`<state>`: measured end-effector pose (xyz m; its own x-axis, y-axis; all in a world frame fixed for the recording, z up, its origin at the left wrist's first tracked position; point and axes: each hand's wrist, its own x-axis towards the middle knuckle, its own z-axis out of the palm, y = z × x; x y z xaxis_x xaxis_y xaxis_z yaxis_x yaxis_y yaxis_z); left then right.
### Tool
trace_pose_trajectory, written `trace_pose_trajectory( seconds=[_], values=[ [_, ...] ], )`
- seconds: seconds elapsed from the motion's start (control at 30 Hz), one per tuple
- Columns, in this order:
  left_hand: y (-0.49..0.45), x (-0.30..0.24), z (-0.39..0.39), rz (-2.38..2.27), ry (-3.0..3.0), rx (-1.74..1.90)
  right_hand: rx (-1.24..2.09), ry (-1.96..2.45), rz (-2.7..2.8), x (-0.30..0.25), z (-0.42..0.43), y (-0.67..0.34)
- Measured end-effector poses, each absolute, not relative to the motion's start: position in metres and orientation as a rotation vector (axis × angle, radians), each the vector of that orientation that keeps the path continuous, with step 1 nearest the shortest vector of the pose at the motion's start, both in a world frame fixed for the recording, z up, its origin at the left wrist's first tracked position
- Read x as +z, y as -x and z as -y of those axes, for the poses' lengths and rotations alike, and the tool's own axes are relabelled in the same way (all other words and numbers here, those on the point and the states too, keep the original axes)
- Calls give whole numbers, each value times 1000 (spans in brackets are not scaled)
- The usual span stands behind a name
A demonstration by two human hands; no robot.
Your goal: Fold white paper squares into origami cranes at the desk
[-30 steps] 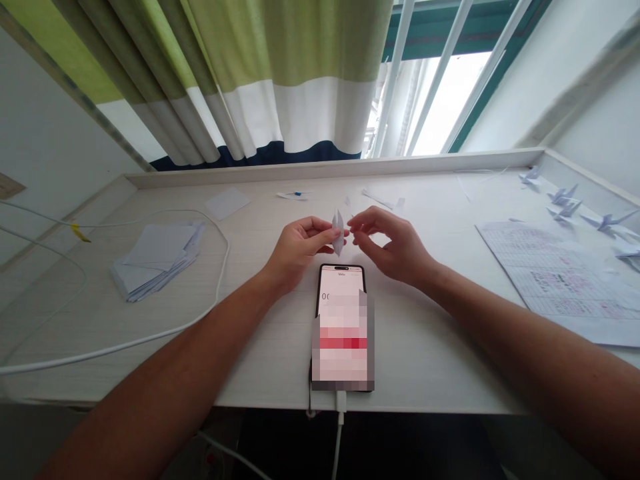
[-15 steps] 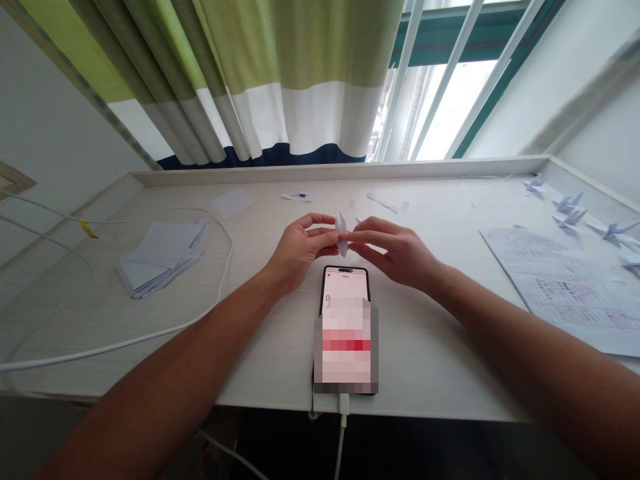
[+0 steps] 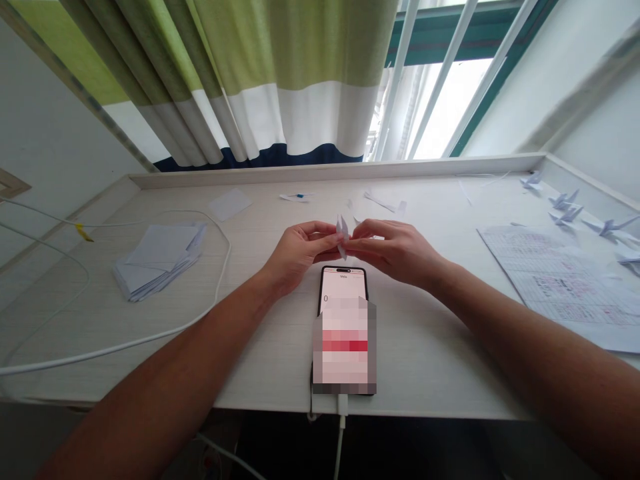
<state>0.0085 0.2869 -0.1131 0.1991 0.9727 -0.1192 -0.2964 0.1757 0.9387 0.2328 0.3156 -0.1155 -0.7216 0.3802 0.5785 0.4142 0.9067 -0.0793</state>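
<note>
A small folded piece of white paper (image 3: 342, 228), narrow and upright with pointed ends, is pinched between both hands above the desk. My left hand (image 3: 303, 252) grips it from the left, thumb in front and fingers behind. From the other side, my right hand (image 3: 393, 250) closes its thumb and index finger on the paper's right edge. Fingers cover the paper's middle. Just below the hands lies a phone (image 3: 344, 287) with a lit screen, partly pixelated, and a white cable plugged into its lower end.
A stack of white paper (image 3: 160, 257) lies left, beside a looping white cable (image 3: 225, 267). Several folded paper cranes (image 3: 607, 227) stand at the right, near a written sheet (image 3: 560, 280). Paper scraps (image 3: 380, 200) and a loose sheet (image 3: 230, 203) lie toward the back ledge.
The right hand's fingers have drawn closer together on the folded paper, whose upper tip now looks split. The whole view has shifted slightly.
</note>
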Motion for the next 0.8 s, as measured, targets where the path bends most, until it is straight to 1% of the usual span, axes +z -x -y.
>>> trace_pose_trajectory(
  seconds=[0.2,0.5,0.8],
  values=[
    [-6,-112,-288,-938,-1002,1050,42,573,2486,-116,-316,-233],
    [-5,-110,-287,-953,-1026,1037,47,558,2472,-117,-316,-233],
    [-6,-113,-288,-949,-1057,1038,246,595,2419,-115,-313,-231]
  ],
)
